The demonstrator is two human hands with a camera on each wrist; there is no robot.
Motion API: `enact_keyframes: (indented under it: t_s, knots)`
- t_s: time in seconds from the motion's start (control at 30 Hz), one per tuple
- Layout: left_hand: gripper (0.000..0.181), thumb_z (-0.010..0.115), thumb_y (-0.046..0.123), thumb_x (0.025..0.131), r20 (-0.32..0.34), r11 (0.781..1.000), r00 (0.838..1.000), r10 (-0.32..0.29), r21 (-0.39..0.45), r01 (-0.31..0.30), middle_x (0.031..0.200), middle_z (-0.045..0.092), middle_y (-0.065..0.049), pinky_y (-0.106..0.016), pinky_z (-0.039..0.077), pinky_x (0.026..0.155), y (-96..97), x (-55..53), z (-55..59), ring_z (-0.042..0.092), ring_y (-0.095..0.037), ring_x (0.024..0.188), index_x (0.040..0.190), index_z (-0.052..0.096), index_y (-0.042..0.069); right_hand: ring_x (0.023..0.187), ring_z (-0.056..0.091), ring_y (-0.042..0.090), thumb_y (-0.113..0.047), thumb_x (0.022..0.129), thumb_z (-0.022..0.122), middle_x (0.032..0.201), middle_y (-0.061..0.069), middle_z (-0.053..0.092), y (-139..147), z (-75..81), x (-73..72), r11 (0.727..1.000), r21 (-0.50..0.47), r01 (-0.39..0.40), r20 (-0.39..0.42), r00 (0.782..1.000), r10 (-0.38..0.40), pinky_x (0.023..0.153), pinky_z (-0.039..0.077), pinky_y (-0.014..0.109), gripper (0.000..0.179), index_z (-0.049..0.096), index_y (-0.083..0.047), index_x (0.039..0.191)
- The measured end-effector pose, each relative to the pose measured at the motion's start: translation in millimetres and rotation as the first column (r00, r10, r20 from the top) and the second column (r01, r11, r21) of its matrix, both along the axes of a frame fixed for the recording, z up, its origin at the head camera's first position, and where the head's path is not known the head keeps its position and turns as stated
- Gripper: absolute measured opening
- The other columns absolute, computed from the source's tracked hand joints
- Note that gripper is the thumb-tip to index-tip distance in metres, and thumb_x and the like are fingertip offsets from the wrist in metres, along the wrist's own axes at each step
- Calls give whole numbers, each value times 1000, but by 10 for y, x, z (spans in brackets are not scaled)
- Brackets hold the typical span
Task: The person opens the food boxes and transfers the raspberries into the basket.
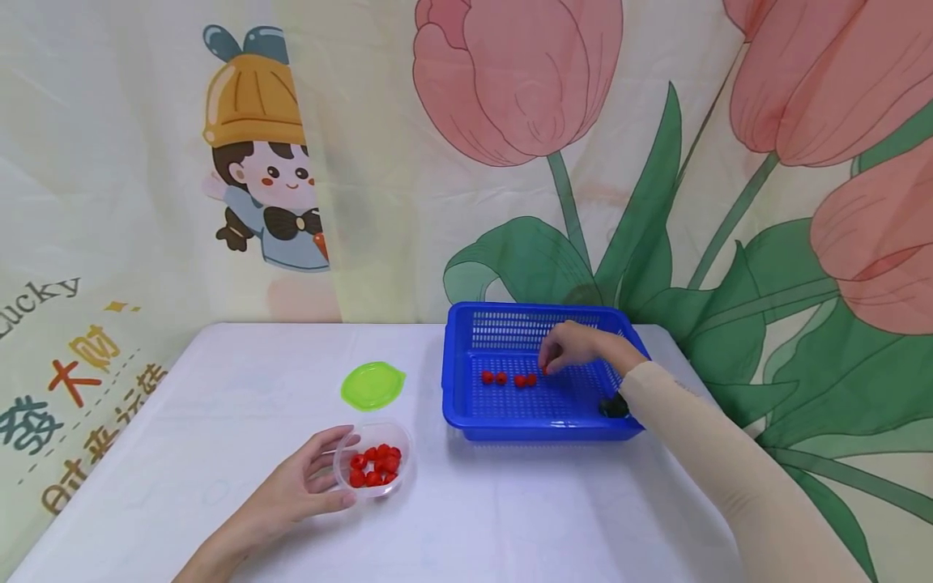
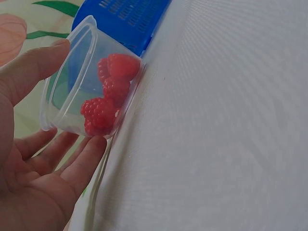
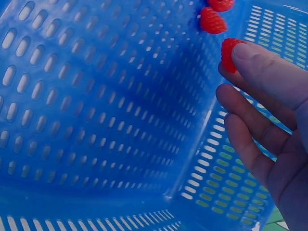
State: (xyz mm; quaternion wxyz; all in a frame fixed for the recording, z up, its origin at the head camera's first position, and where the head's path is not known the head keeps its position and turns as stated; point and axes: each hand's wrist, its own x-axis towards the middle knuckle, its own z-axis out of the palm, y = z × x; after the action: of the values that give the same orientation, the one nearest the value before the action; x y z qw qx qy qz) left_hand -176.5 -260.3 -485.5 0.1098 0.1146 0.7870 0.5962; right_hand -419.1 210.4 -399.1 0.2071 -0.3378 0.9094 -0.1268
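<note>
My right hand (image 1: 572,344) is inside a blue plastic basket (image 1: 543,431) and pinches a red raspberry (image 3: 228,55) between thumb and index finger, close over the basket floor. Several more raspberries (image 1: 501,378) lie in a row on that floor, left of the hand. On the table to the left of the basket, my left hand (image 1: 302,482) holds a clear plastic cup (image 2: 72,108), thumb at the rim on one side and fingers along the other. Several raspberries (image 1: 379,465) are heaped in the bottom of the cup.
A lime-green lid (image 1: 372,386) lies flat behind the cup, left of the basket. Near the basket's front right corner, a small dark object (image 1: 614,406) shows below the right sleeve. The white-covered table (image 1: 255,389) backs onto a printed curtain with tulips.
</note>
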Motion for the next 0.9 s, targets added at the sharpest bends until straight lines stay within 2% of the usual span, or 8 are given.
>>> enact_keyframes:
  t_s: [0.07,0.23,0.3,0.67,0.9]
  knots:
    - [87,87,14,88,-2,1000,1000,-4,1,4,161,46,-19,-14,51,101,0,-1,-5,52,-35,144,160,38,15,93,71,10,-13,100,77,100,-4,78,9,-37,-10,1000,-1,4,7,1000,-4,89,62,32,7,82,-13,105]
    - [88,86,9,88,-23,999,1000,-21,32,22,161,44,-22,-16,51,102,-15,-4,-22,60,-7,134,161,37,12,94,72,10,-12,99,77,100,-4,78,12,-98,-29,1000,0,-3,22,1000,3,90,62,32,7,81,-13,105]
    - [88,86,8,89,-35,999,999,-27,41,28,161,43,-24,-15,51,102,-20,-7,-28,60,-1,132,161,37,11,95,72,10,-12,99,77,101,-5,78,7,-116,-34,1000,5,-12,24,1000,11,90,61,31,7,81,-12,105]
    - [86,86,9,89,-39,999,999,-22,41,24,160,45,-22,-15,51,103,-18,-14,-43,59,0,132,160,38,12,96,72,11,-11,97,78,103,-3,78,-34,-174,-29,1000,29,7,57,998,-9,90,61,31,11,81,-12,108]
    - [87,86,10,88,-36,999,999,-18,36,19,160,45,-22,-14,50,103,-25,-13,-44,58,1,131,160,38,12,97,71,12,-8,96,79,104,-2,77,-59,-140,-11,999,41,15,70,997,-18,91,61,32,15,80,-10,110]
